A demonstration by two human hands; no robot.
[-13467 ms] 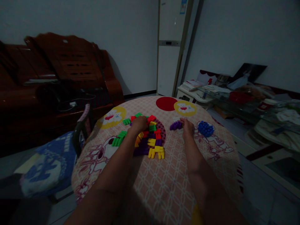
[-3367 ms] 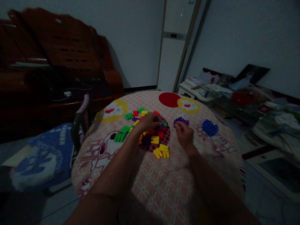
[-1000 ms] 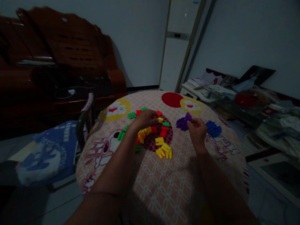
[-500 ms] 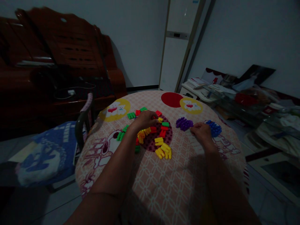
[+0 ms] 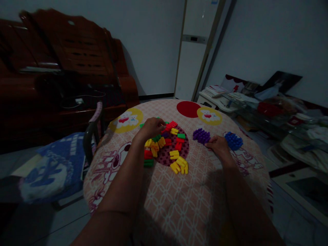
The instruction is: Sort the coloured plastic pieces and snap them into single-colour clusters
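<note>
My left hand (image 5: pixel 153 126) reaches over a loose pile of plastic building blocks, its fingers bent and apart. Beside its fingertips lie red blocks (image 5: pixel 171 126), and a dark purple block (image 5: pixel 165 135) shows just below. Yellow blocks (image 5: pixel 154 147) and green blocks (image 5: pixel 148 163) lie nearer me, partly covered by the left wrist. On the right, my right hand (image 5: pixel 218 146) pinches the near right edge of a cluster of purple building blocks (image 5: pixel 201 135) resting on the cloth. A similar blue cluster (image 5: pixel 233 140) sits just beyond that hand.
The blocks are on a round table with a patterned tablecloth (image 5: pixel 176 201). More yellow blocks (image 5: pixel 182 164) lie near its middle. A chair with a blue cover (image 5: pixel 56 164) stands left, a wooden bench (image 5: pixel 84 58) behind it. A cluttered glass shelf (image 5: pixel 271 119) is at right.
My left hand has shifted left and drawn back a little, uncovering red blocks and a dark purple one. My right hand stays by the purple cluster, its fingertips slightly lower along the edge.
</note>
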